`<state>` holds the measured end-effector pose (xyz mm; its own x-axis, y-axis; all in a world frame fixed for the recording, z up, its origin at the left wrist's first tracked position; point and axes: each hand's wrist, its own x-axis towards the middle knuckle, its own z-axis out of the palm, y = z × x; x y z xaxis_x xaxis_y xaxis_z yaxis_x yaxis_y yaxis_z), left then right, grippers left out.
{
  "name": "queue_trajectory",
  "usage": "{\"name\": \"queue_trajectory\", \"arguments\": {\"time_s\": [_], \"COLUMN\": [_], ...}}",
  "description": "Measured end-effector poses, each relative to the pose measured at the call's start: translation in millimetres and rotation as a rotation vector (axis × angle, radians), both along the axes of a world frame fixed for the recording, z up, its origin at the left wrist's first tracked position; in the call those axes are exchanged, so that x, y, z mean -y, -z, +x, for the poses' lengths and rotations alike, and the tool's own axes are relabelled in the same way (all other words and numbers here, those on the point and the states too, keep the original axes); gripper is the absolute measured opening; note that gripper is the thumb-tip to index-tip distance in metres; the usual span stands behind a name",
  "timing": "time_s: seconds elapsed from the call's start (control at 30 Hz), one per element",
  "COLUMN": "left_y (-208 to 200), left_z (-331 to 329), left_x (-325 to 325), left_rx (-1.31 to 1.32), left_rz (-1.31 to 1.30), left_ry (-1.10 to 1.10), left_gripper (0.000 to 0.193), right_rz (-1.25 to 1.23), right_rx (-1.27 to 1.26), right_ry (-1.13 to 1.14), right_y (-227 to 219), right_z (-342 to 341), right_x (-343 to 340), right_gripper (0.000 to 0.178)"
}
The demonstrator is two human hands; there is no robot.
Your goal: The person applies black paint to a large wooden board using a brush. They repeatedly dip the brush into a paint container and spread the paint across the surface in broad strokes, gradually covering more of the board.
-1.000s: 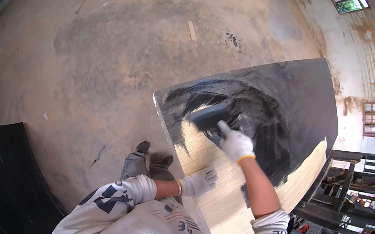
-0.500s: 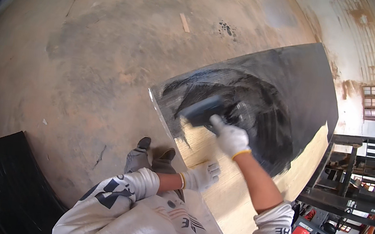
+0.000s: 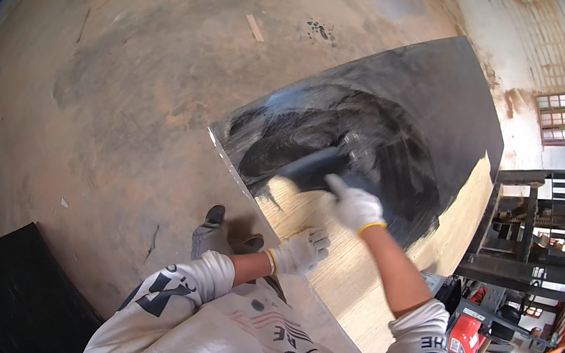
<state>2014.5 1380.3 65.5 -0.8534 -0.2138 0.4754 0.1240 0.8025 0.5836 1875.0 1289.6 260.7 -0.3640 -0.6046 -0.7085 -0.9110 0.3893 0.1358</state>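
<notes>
My right hand (image 3: 357, 206), in a white glove with a yellow cuff, grips a wide dark scraper (image 3: 313, 169). The tool is smeared by motion, its blade lying across the wet black coating on a large sheet (image 3: 368, 277). Pale wood grain shows on the sheet's near and right parts; wet, streaked black coating (image 3: 403, 151) covers much of the rest. Beside the sheet's near left edge hangs my left hand (image 3: 302, 251), also gloved. Its fingers are curled in, and nothing shows in them.
Another dark sheet (image 3: 25, 284) lies on the dusty floor at lower left. My shoes (image 3: 212, 228) stand close to the coated sheet's edge. A forklift-like machine with a black frame (image 3: 532, 268) stands at right. A wood strip (image 3: 254, 28) lies on the floor beyond.
My right hand has shifted slightly right and down in the picture with the scraper, whose blade has turned a little. The whole view has moved slightly. My left hand stays beside the sheet's edge.
</notes>
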Motion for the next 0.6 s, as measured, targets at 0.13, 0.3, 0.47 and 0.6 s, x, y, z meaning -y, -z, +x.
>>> {"name": "queue_trajectory", "arguments": {"time_s": [0.13, 0.3, 0.47, 0.6], "left_y": [-17, -12, -25, -15], "left_z": [-4, 2, -6, -1], "left_x": [-9, -3, -6, -11], "left_rx": [0.045, 0.119, 0.143, -0.016], "left_rz": [-0.057, -0.162, -0.145, -0.109], "left_ry": [0.034, -0.070, -0.030, -0.140], "left_gripper": [0.032, 0.024, 0.025, 0.034], "right_rz": [-0.223, -0.115, -0.122, -0.163], "right_rx": [-0.084, -0.017, -0.088, -0.015], "right_ry": [0.148, -0.098, -0.076, -0.068], "right_y": [29, 22, 5, 24], "right_z": [-154, -76, -126, -86], "right_x": [-20, 28, -7, -17], "right_gripper": [0.070, 0.073, 0.070, 0.062]}}
